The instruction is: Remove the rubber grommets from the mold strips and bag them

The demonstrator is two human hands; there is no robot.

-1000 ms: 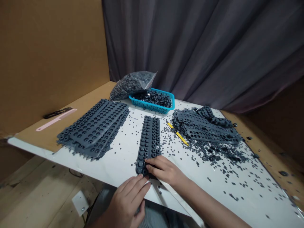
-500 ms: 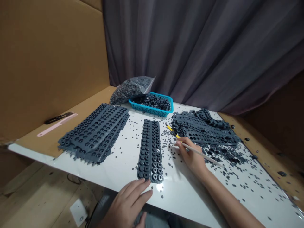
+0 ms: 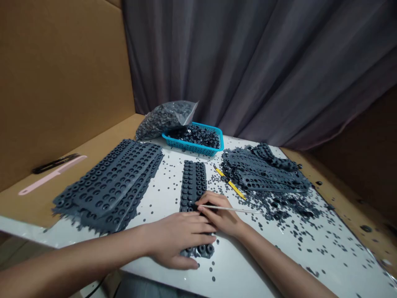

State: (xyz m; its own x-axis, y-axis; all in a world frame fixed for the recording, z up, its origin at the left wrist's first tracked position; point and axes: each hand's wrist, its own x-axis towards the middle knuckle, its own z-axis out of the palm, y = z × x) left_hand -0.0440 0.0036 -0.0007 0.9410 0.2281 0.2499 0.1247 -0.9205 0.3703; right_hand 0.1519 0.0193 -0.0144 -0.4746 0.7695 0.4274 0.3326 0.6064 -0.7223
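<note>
A dark grey rubber strip of ring-shaped parts (image 3: 193, 182) lies lengthwise in the middle of the white table (image 3: 248, 256). My left hand (image 3: 178, 240) lies flat on its near end with fingers stretched out, pressing it down. My right hand (image 3: 220, 215) pinches a thin white stick (image 3: 235, 209) and holds its tip against the strip beside my left fingers.
A stack of full rubber strips (image 3: 108, 186) lies to the left, and a heap of emptied strips (image 3: 263, 171) to the right. A blue basket (image 3: 194, 138) of loose rings and a plastic bag (image 3: 166, 116) stand behind. A yellow tool (image 3: 231, 184), a pink comb (image 3: 51, 174), and scattered punched bits are also here.
My right hand picked up the white stick near the yellow tool and brought it back to the strip. My left hand moved from the table edge onto the strip's near end.
</note>
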